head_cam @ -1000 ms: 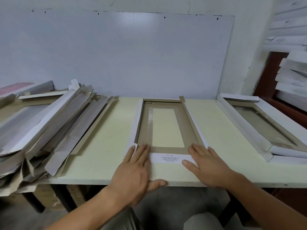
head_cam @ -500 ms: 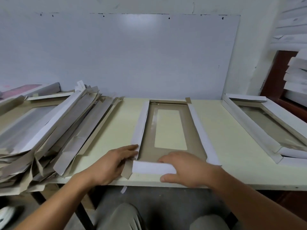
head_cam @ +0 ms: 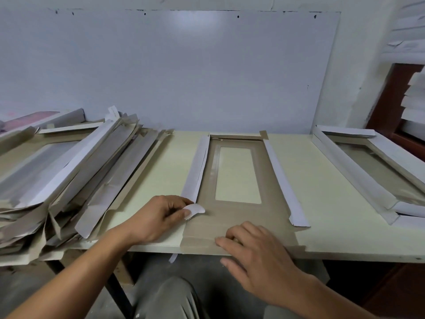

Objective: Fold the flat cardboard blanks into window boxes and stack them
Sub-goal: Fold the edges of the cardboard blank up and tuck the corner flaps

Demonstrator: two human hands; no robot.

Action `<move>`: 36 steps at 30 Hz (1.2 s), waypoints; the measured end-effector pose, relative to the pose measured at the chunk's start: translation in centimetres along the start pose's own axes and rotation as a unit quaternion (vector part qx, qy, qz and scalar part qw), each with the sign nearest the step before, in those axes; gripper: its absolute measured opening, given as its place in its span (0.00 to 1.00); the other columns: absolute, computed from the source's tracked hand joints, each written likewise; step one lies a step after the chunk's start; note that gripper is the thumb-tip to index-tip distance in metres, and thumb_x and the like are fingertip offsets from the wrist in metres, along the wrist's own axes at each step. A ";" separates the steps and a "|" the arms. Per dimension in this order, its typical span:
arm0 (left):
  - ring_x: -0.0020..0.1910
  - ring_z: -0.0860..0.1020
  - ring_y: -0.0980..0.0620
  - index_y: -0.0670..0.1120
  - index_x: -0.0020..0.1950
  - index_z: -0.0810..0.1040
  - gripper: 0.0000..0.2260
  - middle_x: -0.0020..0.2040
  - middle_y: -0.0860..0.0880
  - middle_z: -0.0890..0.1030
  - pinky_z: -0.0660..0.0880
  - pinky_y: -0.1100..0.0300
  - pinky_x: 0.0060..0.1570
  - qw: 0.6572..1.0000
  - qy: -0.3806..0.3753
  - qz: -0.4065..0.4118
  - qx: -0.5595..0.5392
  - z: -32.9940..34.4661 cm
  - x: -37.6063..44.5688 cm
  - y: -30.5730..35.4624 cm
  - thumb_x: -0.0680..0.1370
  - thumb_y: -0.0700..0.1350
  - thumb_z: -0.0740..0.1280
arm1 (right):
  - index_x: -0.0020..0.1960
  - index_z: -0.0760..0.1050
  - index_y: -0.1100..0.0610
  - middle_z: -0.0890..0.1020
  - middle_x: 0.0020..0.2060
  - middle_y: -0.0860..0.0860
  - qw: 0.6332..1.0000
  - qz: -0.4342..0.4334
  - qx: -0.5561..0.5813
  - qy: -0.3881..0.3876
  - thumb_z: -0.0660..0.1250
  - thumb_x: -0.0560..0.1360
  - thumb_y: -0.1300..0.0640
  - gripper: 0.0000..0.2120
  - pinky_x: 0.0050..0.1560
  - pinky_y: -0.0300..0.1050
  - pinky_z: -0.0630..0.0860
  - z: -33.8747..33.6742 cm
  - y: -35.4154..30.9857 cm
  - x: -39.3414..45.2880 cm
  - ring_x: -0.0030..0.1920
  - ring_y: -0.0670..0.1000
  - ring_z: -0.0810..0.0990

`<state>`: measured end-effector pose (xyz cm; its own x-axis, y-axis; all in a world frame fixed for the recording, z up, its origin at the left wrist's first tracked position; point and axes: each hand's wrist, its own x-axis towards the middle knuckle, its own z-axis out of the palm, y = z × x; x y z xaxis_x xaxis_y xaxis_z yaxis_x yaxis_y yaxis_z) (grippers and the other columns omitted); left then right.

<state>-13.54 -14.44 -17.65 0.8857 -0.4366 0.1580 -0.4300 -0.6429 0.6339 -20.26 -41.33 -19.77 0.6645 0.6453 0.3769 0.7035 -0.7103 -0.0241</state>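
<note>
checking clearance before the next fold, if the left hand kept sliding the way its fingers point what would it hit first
The left hand points right, across the blank. It already pinches the small white corner tab. Beyond that lies bare brown panel below the window cutout. The first raised thing looks to be the right side flap, though depth is uncertain.

The surface (head_cam: 322, 203) is a pale yellow-cream. The cardboard blank (head_cam: 271, 199) lying on it shows a plain grey-brown inner face, and its raised side flaps (head_cam: 281, 180) are white. Through its clear window (head_cam: 236, 174) the cream shows. The small tab (head_cam: 194, 209) at the blank's near left corner is white. The heap of blanks (head_cam: 69, 180) at the left mixes white and grey-brown. The folded box (head_cam: 368, 173) at the right is white outside, grey-brown inside. The wall panel (head_cam: 172, 72) behind is a flat pale blue-grey.
</note>
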 end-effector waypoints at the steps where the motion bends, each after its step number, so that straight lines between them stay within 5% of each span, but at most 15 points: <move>1: 0.50 0.79 0.53 0.45 0.44 0.80 0.11 0.53 0.57 0.82 0.75 0.55 0.53 0.999 0.012 -0.002 0.036 0.3 0.2 0.3 0.82 0.48 0.64 | 0.60 0.77 0.48 0.78 0.48 0.45 1.000 0.010 -0.004 -0.013 0.59 0.78 0.43 0.17 0.46 0.46 0.77 -0.1 -0.2 0.0 0.47 0.49 0.76; 6: 0.45 0.76 0.56 0.53 0.55 0.82 0.07 0.47 0.55 0.79 0.74 0.60 0.49 0.991 0.029 0.022 0.126 1.5 1.0 1.9 0.81 0.46 0.64 | 0.64 0.78 0.49 0.80 0.57 0.42 0.982 0.043 0.158 -0.091 0.51 0.80 0.42 0.22 0.61 0.41 0.72 -2.9 0.8 0.1 0.57 0.43 0.76; 8: 0.45 0.77 0.56 0.53 0.58 0.79 0.10 0.48 0.55 0.80 0.74 0.61 0.48 0.993 0.023 0.019 0.118 1.7 1.1 2.0 0.80 0.43 0.65 | 0.54 0.83 0.49 0.84 0.50 0.39 0.963 0.112 0.247 -0.005 0.62 0.79 0.49 0.12 0.56 0.36 0.75 -5.0 3.2 -0.4 0.52 0.39 0.80; 10: 0.39 0.76 0.53 0.53 0.58 0.71 0.10 0.42 0.53 0.80 0.75 0.58 0.42 0.994 0.033 0.003 0.104 1.6 1.1 1.9 0.79 0.42 0.65 | 0.48 0.82 0.42 0.83 0.44 0.38 0.957 0.193 0.201 0.078 0.68 0.77 0.56 0.09 0.50 0.38 0.76 -7.1 7.1 -1.5 0.47 0.39 0.81; 14: 0.32 0.65 0.52 0.54 0.43 0.61 0.14 0.33 0.52 0.72 0.68 0.61 0.34 0.994 0.024 0.020 0.107 1.5 1.0 1.8 0.77 0.40 0.65 | 0.60 0.67 0.33 0.71 0.50 0.38 0.946 0.260 0.014 -0.194 0.66 0.75 0.60 0.24 0.50 0.41 0.74 -8.5 13.5 -4.2 0.46 0.40 0.74; 17: 0.32 0.62 0.54 0.51 0.38 0.63 0.14 0.32 0.52 0.70 0.64 0.61 0.33 0.989 0.017 0.043 0.138 1.3 1.3 1.9 0.76 0.40 0.66 | 0.61 0.71 0.35 0.73 0.51 0.39 0.946 0.234 0.086 -0.206 0.66 0.76 0.62 0.24 0.49 0.36 0.72 -7.1 14.4 -4.7 0.44 0.43 0.75; 22: 0.34 0.73 0.55 0.52 0.44 0.74 0.06 0.35 0.55 0.78 0.71 0.61 0.35 0.991 -0.021 0.056 0.118 0.5 1.0 2.3 0.78 0.52 0.67 | 0.53 0.80 0.38 0.76 0.44 0.43 0.966 0.176 0.130 -0.135 0.72 0.77 0.54 0.11 0.44 0.33 0.71 -6.2 15.4 -4.0 0.42 0.44 0.76; 26: 0.39 0.76 0.55 0.57 0.50 0.77 0.21 0.41 0.56 0.79 0.74 0.61 0.41 0.995 -0.071 0.026 0.068 -0.7 0.5 2.7 0.71 0.72 0.63 | 0.49 0.83 0.38 0.80 0.37 0.46 0.944 0.194 0.214 -0.158 0.72 0.76 0.52 0.08 0.41 0.32 0.72 -6.7 15.7 -3.3 0.37 0.43 0.78; 30: 0.49 0.75 0.62 0.63 0.61 0.71 0.32 0.51 0.61 0.77 0.75 0.63 0.51 0.980 -0.169 -0.011 0.107 -1.6 0.0 2.5 0.61 0.72 0.74 | 0.49 0.83 0.43 0.81 0.31 0.46 0.912 0.215 0.286 -0.202 0.69 0.78 0.55 0.08 0.36 0.38 0.73 -6.7 15.1 -2.5 0.31 0.44 0.75; 33: 0.49 0.75 0.61 0.62 0.61 0.71 0.25 0.52 0.60 0.78 0.74 0.60 0.52 0.979 -0.152 0.012 0.139 -1.3 -0.2 2.4 0.68 0.62 0.74 | 0.49 0.81 0.41 0.75 0.30 0.39 0.926 0.194 0.245 -0.211 0.67 0.76 0.55 0.09 0.37 0.33 0.68 -6.6 14.5 -2.3 0.31 0.42 0.70; 36: 0.43 0.77 0.56 0.54 0.56 0.76 0.10 0.46 0.56 0.80 0.75 0.54 0.48 0.984 -0.106 0.048 0.131 -1.1 -0.1 2.5 0.77 0.55 0.68 | 0.52 0.79 0.39 0.77 0.37 0.41 0.914 0.211 0.258 -0.230 0.63 0.71 0.39 0.12 0.41 0.35 0.69 -6.9 13.9 -2.3 0.37 0.42 0.72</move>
<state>-14.47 -15.33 -15.31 0.7945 -0.6067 0.0278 -0.5646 -0.7210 0.4017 -13.78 -54.61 -14.58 0.8562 0.4795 -0.1925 0.3072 -0.7720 -0.5564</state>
